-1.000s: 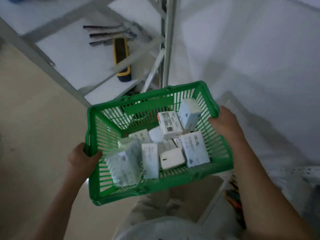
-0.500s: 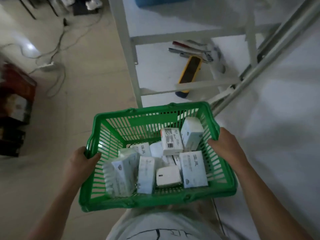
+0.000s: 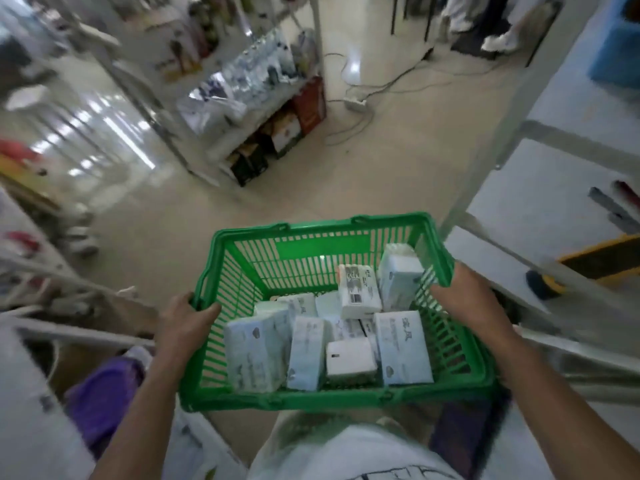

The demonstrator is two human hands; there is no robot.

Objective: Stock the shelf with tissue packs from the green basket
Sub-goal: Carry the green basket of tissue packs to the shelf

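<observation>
I hold the green basket point(image 3: 311, 233) in front of my body with both hands. My left hand point(image 3: 185, 322) grips its left rim and my right hand point(image 3: 465, 299) grips its right rim. Several pale blue and white tissue packs point(image 3: 401, 346) lie jumbled in the basket's near half. A white shelf rack point(image 3: 540, 202) stands at the right, its boards level with the basket.
On the right rack lie a yellow-and-black tool point(image 3: 588, 261) and a few dark rods point(image 3: 613, 202). Another rack with goods and boxes point(image 3: 263, 109) stands ahead on the left. A power strip and cables point(image 3: 356, 102) lie on the beige floor. A purple bag point(image 3: 104, 396) sits at lower left.
The view has swung left, away from the white rack towards the open aisle and the stocked rack. Both hands keep the same hold on the basket.
</observation>
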